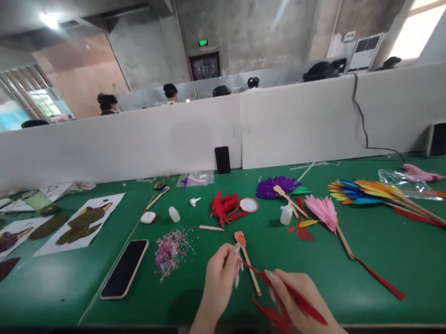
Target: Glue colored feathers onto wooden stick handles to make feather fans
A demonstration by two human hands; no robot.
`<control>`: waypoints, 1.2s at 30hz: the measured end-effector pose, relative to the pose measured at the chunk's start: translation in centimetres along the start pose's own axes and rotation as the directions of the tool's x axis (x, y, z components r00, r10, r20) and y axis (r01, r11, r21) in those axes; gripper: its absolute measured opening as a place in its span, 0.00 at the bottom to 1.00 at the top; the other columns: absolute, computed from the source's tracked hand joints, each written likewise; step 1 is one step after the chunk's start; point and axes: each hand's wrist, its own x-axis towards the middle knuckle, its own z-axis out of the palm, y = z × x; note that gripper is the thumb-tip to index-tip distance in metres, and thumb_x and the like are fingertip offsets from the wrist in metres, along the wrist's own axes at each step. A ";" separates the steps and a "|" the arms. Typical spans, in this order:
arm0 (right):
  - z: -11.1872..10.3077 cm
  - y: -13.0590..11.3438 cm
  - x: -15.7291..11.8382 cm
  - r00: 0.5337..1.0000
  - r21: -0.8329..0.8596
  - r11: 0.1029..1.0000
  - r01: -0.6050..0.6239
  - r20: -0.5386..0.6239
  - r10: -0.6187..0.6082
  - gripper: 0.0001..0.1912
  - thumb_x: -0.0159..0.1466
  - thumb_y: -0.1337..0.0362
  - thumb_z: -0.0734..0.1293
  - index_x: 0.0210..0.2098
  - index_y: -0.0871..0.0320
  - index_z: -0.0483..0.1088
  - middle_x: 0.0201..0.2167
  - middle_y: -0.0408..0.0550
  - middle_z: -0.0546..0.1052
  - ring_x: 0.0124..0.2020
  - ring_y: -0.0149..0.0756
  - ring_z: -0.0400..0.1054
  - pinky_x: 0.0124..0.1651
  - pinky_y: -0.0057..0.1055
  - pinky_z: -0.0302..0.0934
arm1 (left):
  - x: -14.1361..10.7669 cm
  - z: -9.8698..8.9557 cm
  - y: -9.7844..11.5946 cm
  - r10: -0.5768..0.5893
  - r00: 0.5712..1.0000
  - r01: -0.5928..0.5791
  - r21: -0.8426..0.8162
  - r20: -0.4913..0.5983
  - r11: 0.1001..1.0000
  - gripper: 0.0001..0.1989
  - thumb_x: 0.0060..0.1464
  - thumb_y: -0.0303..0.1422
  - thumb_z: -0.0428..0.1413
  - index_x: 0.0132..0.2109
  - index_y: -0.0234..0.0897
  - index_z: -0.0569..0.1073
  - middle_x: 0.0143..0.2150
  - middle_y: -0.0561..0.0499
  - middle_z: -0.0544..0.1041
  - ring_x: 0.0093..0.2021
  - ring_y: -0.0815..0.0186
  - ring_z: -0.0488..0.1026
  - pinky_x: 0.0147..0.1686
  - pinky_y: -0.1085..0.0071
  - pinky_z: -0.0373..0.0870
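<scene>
My left hand [221, 270] is closed, pinching the thin cord end of a red tassel between thumb and finger. My right hand [298, 300] is wrapped round the red tassel [307, 305] lower down, its tail reaching past the palm. Between and beyond the hands a wooden stick [252, 270] with an orange-pink tip lies on the green table. Another red piece [271, 313] hangs below my right hand, blurred. Ahead lie a bundle of red tassels [225, 206] and a round white-faced piece [249, 204] with a red edge.
A phone [125, 269] and colourful bits [172, 251] lie left. Small bottles [286, 214], a purple feather fan [276, 187], a pink fan [322, 212] and multicoloured fans [381, 193] stretch rightward. A white partition [144, 143] stands behind; people's heads show beyond it.
</scene>
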 end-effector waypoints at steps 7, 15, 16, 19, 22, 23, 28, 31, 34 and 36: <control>0.2 -0.8 -0.7 0.961 0.511 0.823 -0.246 0.020 0.275 0.25 0.66 0.51 0.54 0.17 0.56 0.61 0.10 0.40 0.65 0.15 0.28 0.62 0.23 0.25 0.58 | -0.9 1.3 2.0 -0.145 0.966 0.224 -0.411 0.214 0.884 0.20 0.52 0.45 0.54 0.24 0.36 0.58 0.14 0.61 0.54 0.14 0.78 0.48 0.16 0.78 0.44; 1.8 -1.5 -1.5 0.882 0.705 0.635 -0.315 -0.028 0.470 0.28 0.62 0.44 0.58 0.15 0.57 0.61 0.09 0.40 0.64 0.11 0.27 0.57 0.16 0.24 0.55 | -2.8 3.3 2.1 -0.109 0.991 0.125 -0.232 0.081 0.965 0.21 0.53 0.48 0.51 0.24 0.36 0.59 0.17 0.60 0.56 0.16 0.78 0.47 0.16 0.77 0.45; 1.9 -1.8 -1.5 0.881 0.733 0.601 -0.320 -0.002 0.473 0.28 0.62 0.44 0.58 0.15 0.57 0.61 0.09 0.40 0.64 0.11 0.26 0.57 0.15 0.24 0.53 | -3.0 3.4 1.9 -0.080 0.996 0.087 -0.161 0.049 0.983 0.20 0.54 0.47 0.50 0.24 0.36 0.60 0.18 0.59 0.57 0.17 0.77 0.48 0.16 0.77 0.46; 2.1 -2.3 -1.5 0.874 0.775 0.536 -0.336 0.044 0.484 0.28 0.61 0.44 0.58 0.15 0.57 0.61 0.09 0.39 0.63 0.10 0.25 0.56 0.13 0.23 0.52 | -3.2 3.7 1.3 -0.032 0.999 0.032 -0.041 0.003 0.999 0.19 0.55 0.46 0.49 0.25 0.36 0.62 0.19 0.58 0.57 0.19 0.76 0.52 0.18 0.78 0.50; 2.1 -2.4 -1.5 0.875 0.762 0.541 -0.357 0.070 0.479 0.30 0.62 0.42 0.55 0.13 0.56 0.60 0.08 0.40 0.61 0.09 0.26 0.55 0.14 0.24 0.54 | -3.3 3.7 0.6 -0.052 0.996 0.046 -0.091 -0.066 0.995 0.21 0.55 0.48 0.48 0.24 0.37 0.59 0.18 0.59 0.54 0.18 0.76 0.49 0.16 0.77 0.47; 2.1 -2.4 -1.5 0.877 0.752 0.548 -0.366 0.081 0.474 0.31 0.62 0.42 0.53 0.12 0.55 0.59 0.07 0.40 0.61 0.09 0.26 0.55 0.15 0.24 0.54 | -3.3 3.6 0.5 -0.070 0.993 0.057 -0.128 -0.100 0.990 0.21 0.54 0.50 0.48 0.24 0.38 0.58 0.18 0.59 0.53 0.17 0.76 0.47 0.15 0.77 0.46; 3.0 -2.3 -1.7 0.858 0.815 0.468 -0.343 0.069 0.509 0.32 0.63 0.43 0.54 0.09 0.54 0.57 0.06 0.41 0.58 0.11 0.28 0.56 0.16 0.26 0.55 | -3.9 3.6 0.1 -0.066 0.981 0.030 -0.192 -0.184 0.981 0.24 0.55 0.53 0.44 0.23 0.38 0.56 0.18 0.59 0.52 0.17 0.75 0.48 0.15 0.76 0.47; 3.7 -2.4 -1.9 0.841 0.895 0.333 -0.298 0.081 0.535 0.31 0.62 0.45 0.57 0.09 0.55 0.58 0.07 0.40 0.57 0.10 0.27 0.54 0.15 0.25 0.52 | -4.4 3.9 -0.4 0.066 0.975 -0.081 -0.063 -0.211 0.995 0.22 0.59 0.49 0.42 0.24 0.38 0.59 0.18 0.58 0.55 0.17 0.74 0.51 0.17 0.75 0.51; 4.0 -2.6 -2.1 0.784 0.888 0.291 -0.357 0.116 0.610 0.28 0.60 0.45 0.60 0.12 0.57 0.60 0.09 0.40 0.61 0.11 0.25 0.55 0.16 0.24 0.53 | -4.4 3.9 -0.7 0.166 0.960 -0.146 0.105 -0.225 0.984 0.19 0.60 0.44 0.44 0.25 0.38 0.60 0.20 0.56 0.59 0.19 0.73 0.55 0.21 0.75 0.55; 4.0 -2.7 -2.2 0.769 0.852 0.326 -0.409 0.130 0.626 0.28 0.60 0.44 0.60 0.13 0.57 0.60 0.09 0.40 0.62 0.12 0.26 0.57 0.18 0.24 0.56 | -4.3 3.8 -0.7 0.207 0.954 -0.172 0.171 -0.215 0.970 0.17 0.59 0.42 0.45 0.25 0.38 0.61 0.20 0.56 0.62 0.20 0.72 0.57 0.23 0.74 0.56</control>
